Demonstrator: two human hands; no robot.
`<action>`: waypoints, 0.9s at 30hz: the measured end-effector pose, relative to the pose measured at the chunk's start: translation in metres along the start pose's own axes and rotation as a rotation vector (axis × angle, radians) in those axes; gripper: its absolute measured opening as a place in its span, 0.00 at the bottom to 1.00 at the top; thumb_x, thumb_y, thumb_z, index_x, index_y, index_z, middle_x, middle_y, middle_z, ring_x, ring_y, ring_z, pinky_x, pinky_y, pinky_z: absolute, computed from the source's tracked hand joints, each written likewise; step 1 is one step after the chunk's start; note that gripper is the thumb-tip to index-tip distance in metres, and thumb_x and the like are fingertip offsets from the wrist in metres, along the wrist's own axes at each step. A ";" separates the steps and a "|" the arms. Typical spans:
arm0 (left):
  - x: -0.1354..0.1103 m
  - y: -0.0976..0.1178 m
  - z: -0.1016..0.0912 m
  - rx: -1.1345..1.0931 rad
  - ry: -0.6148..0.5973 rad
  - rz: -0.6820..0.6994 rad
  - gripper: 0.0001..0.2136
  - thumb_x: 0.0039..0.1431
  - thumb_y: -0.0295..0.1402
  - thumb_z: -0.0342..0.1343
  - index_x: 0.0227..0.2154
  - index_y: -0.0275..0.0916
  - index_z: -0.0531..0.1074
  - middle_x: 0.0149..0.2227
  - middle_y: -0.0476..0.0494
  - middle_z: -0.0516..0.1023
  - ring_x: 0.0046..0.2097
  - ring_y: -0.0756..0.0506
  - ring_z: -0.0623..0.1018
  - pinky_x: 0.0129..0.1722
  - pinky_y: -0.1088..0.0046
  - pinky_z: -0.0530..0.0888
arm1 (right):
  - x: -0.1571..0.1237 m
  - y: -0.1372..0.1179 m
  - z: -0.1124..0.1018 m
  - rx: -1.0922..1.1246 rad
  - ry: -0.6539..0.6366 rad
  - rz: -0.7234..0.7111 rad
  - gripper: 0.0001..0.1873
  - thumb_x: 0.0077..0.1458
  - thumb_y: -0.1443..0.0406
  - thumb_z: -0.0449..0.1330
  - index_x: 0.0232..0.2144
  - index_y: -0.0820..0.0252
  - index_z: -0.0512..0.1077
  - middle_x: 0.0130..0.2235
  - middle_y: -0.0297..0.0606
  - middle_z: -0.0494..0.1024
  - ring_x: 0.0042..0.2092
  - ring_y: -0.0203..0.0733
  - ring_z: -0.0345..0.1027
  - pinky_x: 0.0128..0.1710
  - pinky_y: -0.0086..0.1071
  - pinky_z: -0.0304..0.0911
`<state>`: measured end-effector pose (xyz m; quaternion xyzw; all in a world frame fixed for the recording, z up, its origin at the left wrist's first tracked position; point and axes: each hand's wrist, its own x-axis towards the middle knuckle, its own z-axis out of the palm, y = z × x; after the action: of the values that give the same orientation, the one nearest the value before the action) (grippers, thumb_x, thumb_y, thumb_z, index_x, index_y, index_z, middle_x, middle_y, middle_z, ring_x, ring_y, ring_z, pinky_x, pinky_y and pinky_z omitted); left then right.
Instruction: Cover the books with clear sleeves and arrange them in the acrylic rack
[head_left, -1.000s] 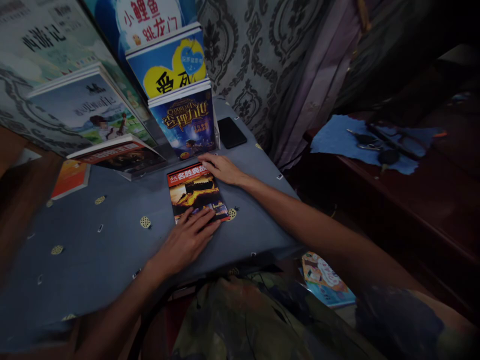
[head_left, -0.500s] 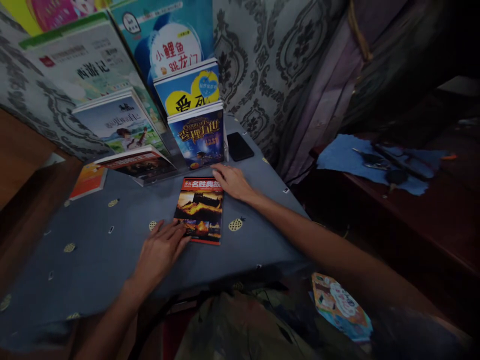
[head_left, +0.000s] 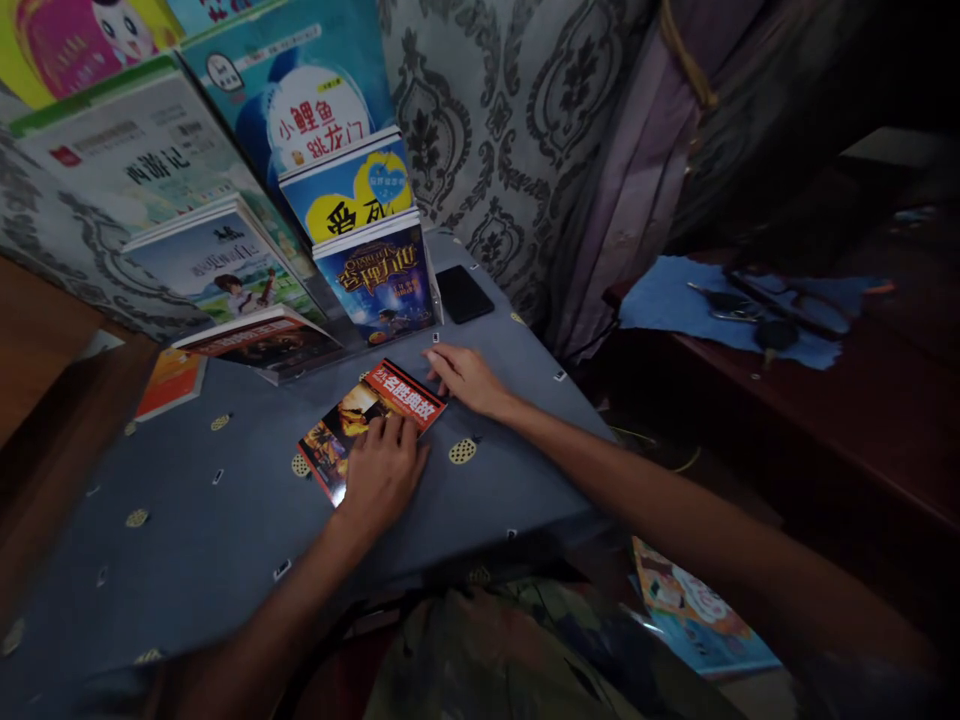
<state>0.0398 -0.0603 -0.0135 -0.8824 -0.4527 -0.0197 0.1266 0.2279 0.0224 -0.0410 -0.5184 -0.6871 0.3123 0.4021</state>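
Note:
A small book [head_left: 401, 400] with a red title band and a picture cover lies tilted on the patterned tablecloth. My left hand [head_left: 382, 465] rests palm down over the book's lower right side, fingers stretched across its cover and not wrapped round it. Beside the book's top right corner is my right hand [head_left: 469, 380], loosely open, with its fingertips near the edge; whether they touch it is hard to see. Just behind stands a blue book [head_left: 379, 285] at the front of a tiered book display.
Several books fill the display, including a teal one [head_left: 315, 100]. A black phone [head_left: 463, 293] lies to its right. An orange book [head_left: 169, 385] is at the left. Glasses [head_left: 802, 300] and keys [head_left: 724, 303] sit on a blue cloth. Another book [head_left: 705, 610] is low at the right.
The small book has turned clockwise, its lower end swinging left. My left hand has moved right, onto the cover. My right hand has shifted slightly away from the book's corner.

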 end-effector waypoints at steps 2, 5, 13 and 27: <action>0.002 0.000 0.003 0.024 -0.003 -0.004 0.09 0.70 0.33 0.49 0.42 0.36 0.73 0.44 0.35 0.79 0.45 0.38 0.76 0.43 0.61 0.76 | 0.000 -0.001 -0.001 -0.014 -0.006 -0.007 0.18 0.70 0.60 0.46 0.37 0.61 0.73 0.31 0.36 0.79 0.25 0.34 0.71 0.31 0.28 0.64; 0.004 -0.004 0.005 0.026 -0.002 0.021 0.11 0.70 0.31 0.45 0.41 0.35 0.74 0.42 0.34 0.79 0.43 0.38 0.77 0.38 0.63 0.76 | -0.001 -0.003 -0.003 -0.026 -0.013 -0.014 0.19 0.70 0.60 0.46 0.37 0.61 0.73 0.32 0.36 0.79 0.25 0.34 0.72 0.32 0.29 0.64; 0.005 -0.006 0.001 0.061 -0.041 0.044 0.11 0.69 0.27 0.46 0.42 0.35 0.74 0.43 0.35 0.79 0.41 0.39 0.77 0.33 0.67 0.76 | -0.001 -0.004 -0.008 0.074 0.087 -0.050 0.19 0.69 0.58 0.46 0.41 0.62 0.73 0.32 0.37 0.79 0.26 0.35 0.73 0.33 0.30 0.65; -0.002 -0.037 0.006 -0.075 0.070 0.012 0.11 0.70 0.35 0.50 0.46 0.37 0.75 0.48 0.36 0.79 0.48 0.38 0.77 0.46 0.61 0.75 | -0.004 -0.014 -0.010 -0.190 -0.201 -0.136 0.18 0.64 0.62 0.53 0.22 0.60 0.69 0.20 0.30 0.69 0.24 0.34 0.61 0.28 0.29 0.49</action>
<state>0.0085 -0.0400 -0.0120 -0.8880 -0.4416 -0.0669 0.1092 0.2312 0.0155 -0.0252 -0.4725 -0.7838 0.2681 0.3007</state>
